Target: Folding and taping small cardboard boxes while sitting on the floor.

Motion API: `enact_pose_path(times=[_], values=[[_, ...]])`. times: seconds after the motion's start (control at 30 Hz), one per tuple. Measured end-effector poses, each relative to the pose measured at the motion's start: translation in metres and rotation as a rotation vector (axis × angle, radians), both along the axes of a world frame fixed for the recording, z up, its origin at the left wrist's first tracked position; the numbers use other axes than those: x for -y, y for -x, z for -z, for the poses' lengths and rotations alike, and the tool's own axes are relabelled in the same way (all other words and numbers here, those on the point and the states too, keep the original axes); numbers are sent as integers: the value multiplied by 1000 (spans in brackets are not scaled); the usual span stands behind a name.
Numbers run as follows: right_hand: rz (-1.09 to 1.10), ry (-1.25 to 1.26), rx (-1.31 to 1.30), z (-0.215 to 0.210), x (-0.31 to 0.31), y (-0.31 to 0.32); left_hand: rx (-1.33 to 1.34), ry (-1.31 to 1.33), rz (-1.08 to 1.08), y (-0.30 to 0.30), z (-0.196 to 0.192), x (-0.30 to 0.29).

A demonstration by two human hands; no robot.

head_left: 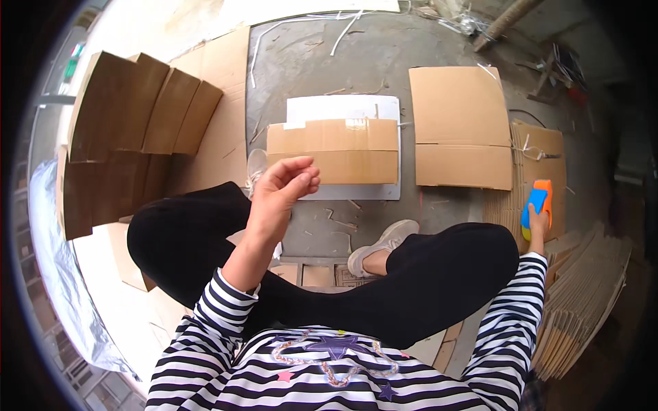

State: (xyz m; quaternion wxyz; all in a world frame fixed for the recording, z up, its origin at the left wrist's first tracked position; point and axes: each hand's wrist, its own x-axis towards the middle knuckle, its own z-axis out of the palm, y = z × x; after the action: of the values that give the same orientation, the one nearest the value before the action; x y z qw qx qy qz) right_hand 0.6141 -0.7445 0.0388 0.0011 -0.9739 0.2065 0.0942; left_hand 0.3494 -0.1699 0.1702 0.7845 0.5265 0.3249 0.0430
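Note:
My right hand (539, 222) is wrapped round a blue and orange tape dispenser (538, 204) with some yellow at its lower end, out at the right beside a stack of flat cardboard. In the middle, my left hand (284, 188) is raised near the front left part of a closed cardboard box (332, 152). Its fingers are curled in towards the thumb, and nothing shows in them. Clear tape runs along the top seam of the box. The box rests on a white board (343, 106) on the floor between my feet.
Several brown boxes (130, 109) are stacked at the left on a cardboard sheet (223, 103). Right of the middle stands another cardboard box (460, 130). Flattened cartons (582, 294) lie in a stack at the right. White straps and scraps are strewn on the concrete floor (295, 58).

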Motion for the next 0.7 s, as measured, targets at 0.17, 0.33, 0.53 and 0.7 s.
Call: enact_pose_path(times=[0.17,0.33,0.53,0.7], values=[[267,-1052,268,-65,25,7,39,158,92,6,4,3],[-110,-1345,191,-196,-149,66,15,-130,192,20,-1,-6],[-611,-1396,-222,-256,-276,137,311,-377,372,13,-30,-5],[-777,-1313,-520,-255,-341,163,382,-19,408,23,-67,-15]])
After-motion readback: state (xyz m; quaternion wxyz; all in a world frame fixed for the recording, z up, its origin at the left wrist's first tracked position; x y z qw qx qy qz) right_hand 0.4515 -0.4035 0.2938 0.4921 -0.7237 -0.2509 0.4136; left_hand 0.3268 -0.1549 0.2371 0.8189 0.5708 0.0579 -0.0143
